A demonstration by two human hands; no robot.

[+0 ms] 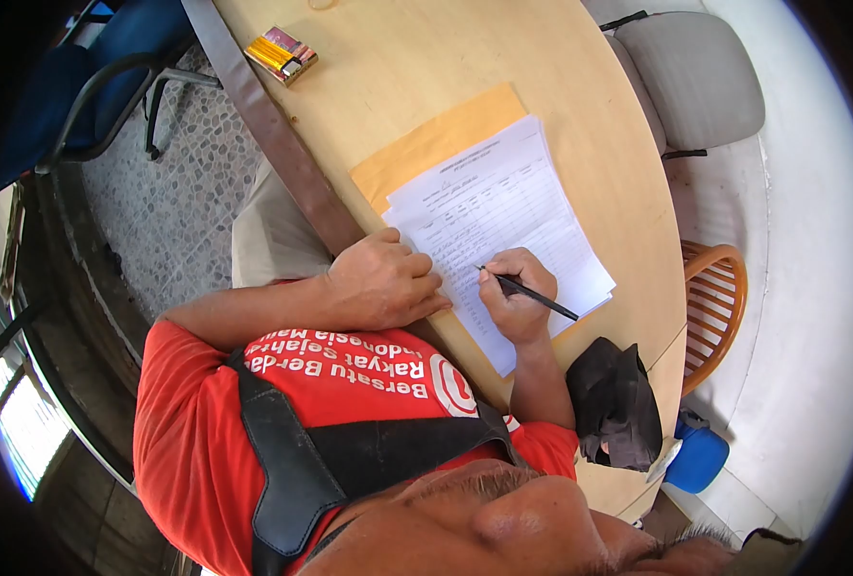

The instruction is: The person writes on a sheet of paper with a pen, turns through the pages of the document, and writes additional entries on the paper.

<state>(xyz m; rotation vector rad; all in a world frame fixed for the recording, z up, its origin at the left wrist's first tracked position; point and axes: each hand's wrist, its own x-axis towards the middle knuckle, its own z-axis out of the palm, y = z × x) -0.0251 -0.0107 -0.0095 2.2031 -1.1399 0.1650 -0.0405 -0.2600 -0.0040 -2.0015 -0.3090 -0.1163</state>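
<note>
My right hand (517, 293) is closed around a black pen (539, 297), whose tip points at the printed form (487, 211). Handwriting fills several of the form's rows, too small to read. More white sheets lie under it, and beneath them a yellow-brown envelope (446, 132) sticks out on the far side. At the paper's left edge rests my left hand (385, 280), its fingers curled in and pressed together with nothing visible in them.
A pack with a yellow lighter (281, 55) lies on the wooden table (580, 96) at the far left. Near my right forearm sits a black cloth item (616, 403). A grey chair (692, 80), a brown slatted chair (714, 312) and a blue object (697, 456) stand beyond the right edge.
</note>
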